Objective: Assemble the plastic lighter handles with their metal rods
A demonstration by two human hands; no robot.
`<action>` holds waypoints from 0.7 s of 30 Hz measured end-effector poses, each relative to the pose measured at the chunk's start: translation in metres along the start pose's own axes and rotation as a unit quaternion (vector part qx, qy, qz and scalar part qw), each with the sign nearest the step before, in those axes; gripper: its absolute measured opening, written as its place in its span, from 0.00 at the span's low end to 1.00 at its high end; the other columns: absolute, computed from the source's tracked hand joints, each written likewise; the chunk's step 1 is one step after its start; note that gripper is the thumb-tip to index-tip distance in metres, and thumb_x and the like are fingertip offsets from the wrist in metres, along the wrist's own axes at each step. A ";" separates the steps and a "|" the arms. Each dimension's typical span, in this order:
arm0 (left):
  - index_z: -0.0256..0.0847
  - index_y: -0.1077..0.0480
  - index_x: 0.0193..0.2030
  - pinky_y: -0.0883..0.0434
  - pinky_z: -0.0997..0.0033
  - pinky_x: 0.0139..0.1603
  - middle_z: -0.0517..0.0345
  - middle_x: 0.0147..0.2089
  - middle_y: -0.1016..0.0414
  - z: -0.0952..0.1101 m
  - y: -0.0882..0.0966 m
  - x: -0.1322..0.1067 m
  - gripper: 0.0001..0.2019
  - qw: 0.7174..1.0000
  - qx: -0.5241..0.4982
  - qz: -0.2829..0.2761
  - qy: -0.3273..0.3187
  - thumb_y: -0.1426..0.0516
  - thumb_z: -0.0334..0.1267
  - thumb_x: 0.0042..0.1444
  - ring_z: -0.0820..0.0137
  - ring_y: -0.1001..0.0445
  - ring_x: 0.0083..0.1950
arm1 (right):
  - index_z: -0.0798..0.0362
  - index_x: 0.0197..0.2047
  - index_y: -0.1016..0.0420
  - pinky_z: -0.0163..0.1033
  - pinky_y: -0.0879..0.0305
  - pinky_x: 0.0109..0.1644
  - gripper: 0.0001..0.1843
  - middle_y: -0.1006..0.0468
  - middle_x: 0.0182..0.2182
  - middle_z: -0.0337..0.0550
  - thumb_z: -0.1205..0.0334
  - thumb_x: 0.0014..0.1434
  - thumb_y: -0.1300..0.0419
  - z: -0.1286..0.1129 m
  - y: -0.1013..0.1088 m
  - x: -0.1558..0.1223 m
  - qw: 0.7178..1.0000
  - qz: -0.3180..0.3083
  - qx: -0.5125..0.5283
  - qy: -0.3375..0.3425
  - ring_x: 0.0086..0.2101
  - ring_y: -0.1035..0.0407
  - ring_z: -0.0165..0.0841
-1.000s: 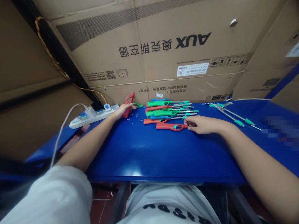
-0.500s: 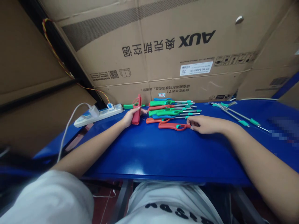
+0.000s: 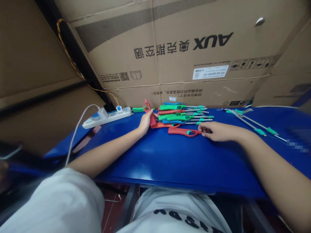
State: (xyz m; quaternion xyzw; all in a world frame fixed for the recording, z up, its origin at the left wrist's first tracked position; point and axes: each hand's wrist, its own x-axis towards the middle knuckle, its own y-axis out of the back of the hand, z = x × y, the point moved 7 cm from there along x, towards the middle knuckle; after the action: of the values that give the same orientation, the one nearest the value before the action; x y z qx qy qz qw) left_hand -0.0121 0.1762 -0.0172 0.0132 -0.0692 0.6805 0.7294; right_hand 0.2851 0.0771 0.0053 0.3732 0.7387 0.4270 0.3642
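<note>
My left hand (image 3: 145, 122) grips a red lighter handle shell (image 3: 151, 116) and holds it against the left end of a pile of red, green and blue gas lighters (image 3: 181, 114) on the blue table (image 3: 175, 158). My right hand (image 3: 217, 131) rests palm down with curled fingers pinched on the nozzle end of a red lighter (image 3: 183, 131) lying in front of the pile. A green handle shell (image 3: 139, 109) lies behind my left hand.
A white power strip (image 3: 107, 116) with a plug and white cable lies at the table's left back corner. Several metal rods with teal tips (image 3: 252, 124) lie at the right. Large cardboard boxes (image 3: 184, 55) wall off the back.
My left hand picked up the red handle shell from near the power strip and carried it right to the pile. My right hand has stayed on the red lighter.
</note>
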 end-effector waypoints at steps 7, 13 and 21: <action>0.38 0.27 0.31 0.25 0.62 0.45 0.49 0.34 0.20 0.007 0.009 0.000 0.22 0.999 0.035 -0.006 0.004 0.47 0.56 0.60 0.62 0.21 0.37 | 0.50 0.38 0.34 0.38 0.40 0.33 0.06 0.27 0.30 0.43 0.59 0.57 0.45 -0.002 0.001 0.000 1.000 0.003 0.000 0.002 0.29 0.36 0.35; 0.40 0.28 0.29 0.28 0.65 0.39 0.56 0.27 0.26 0.050 0.070 0.033 0.11 0.985 0.169 -0.004 -0.024 0.42 0.45 0.57 0.65 0.25 0.32 | 0.50 0.37 0.33 0.38 0.41 0.32 0.06 0.26 0.30 0.43 0.58 0.56 0.43 0.002 0.001 0.000 1.000 0.014 0.004 0.002 0.29 0.35 0.35; 0.42 0.21 0.34 0.33 0.69 0.42 0.59 0.32 0.25 0.053 0.096 0.030 0.18 0.932 0.346 -0.062 -0.090 0.28 0.33 0.32 0.65 0.31 0.35 | 0.50 0.36 0.34 0.38 0.41 0.32 0.06 0.28 0.29 0.42 0.57 0.56 0.44 -0.001 0.001 0.001 1.000 0.007 0.007 0.002 0.29 0.36 0.36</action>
State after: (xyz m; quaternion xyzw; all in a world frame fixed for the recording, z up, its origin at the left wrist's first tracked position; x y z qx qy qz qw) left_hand -0.1096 0.2066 0.0319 0.3298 0.1060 0.6116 0.7113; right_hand 0.2842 0.0779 0.0062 0.3798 0.7397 0.4253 0.3574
